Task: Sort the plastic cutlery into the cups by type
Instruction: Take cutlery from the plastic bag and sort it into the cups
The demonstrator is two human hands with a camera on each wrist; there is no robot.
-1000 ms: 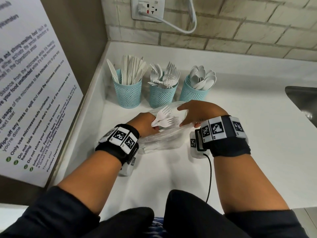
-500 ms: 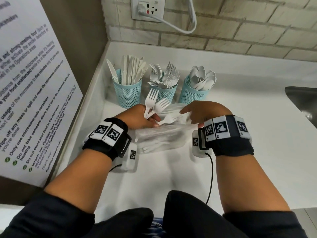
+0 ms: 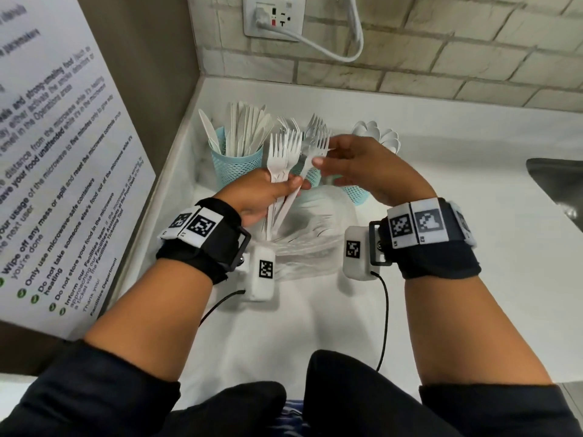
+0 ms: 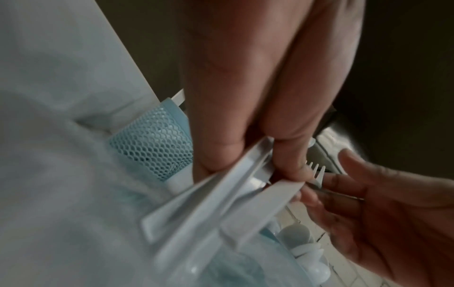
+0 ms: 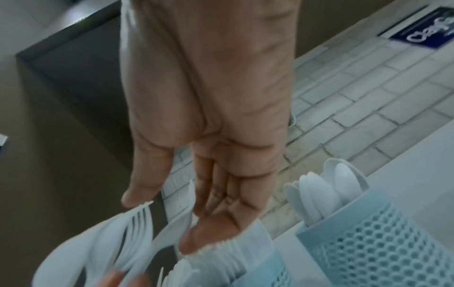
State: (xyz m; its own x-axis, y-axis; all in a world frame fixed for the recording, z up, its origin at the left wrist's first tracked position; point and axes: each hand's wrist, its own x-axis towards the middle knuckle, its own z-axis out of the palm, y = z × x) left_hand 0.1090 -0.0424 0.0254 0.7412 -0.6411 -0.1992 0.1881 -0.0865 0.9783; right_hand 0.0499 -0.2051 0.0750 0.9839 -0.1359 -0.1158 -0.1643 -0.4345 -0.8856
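Note:
My left hand [image 3: 262, 190] grips a bunch of white plastic forks [image 3: 282, 165] by their handles, tines up, above a clear bag of cutlery [image 3: 312, 244] on the counter. My right hand [image 3: 362, 165] reaches in from the right and pinches the head of one fork [image 3: 315, 145] between thumb and fingers. Three teal mesh cups stand behind: the knife cup [image 3: 236, 165] on the left, the fork cup [image 3: 314, 178] mostly hidden by the hands, and the spoon cup [image 5: 368, 242] on the right. The left wrist view shows the fork handles [image 4: 221, 203] fanned under my thumb.
A white counter [image 3: 457, 310] runs to a steel sink [image 3: 564, 184] at the right edge. A brick wall with a socket and cable [image 3: 274, 17] stands behind the cups. A printed notice board [image 3: 47, 152] closes off the left side.
My left hand lifted the forks out of the bag and turned them upright. My right hand left the bag, rose to the fork heads and took hold of one.

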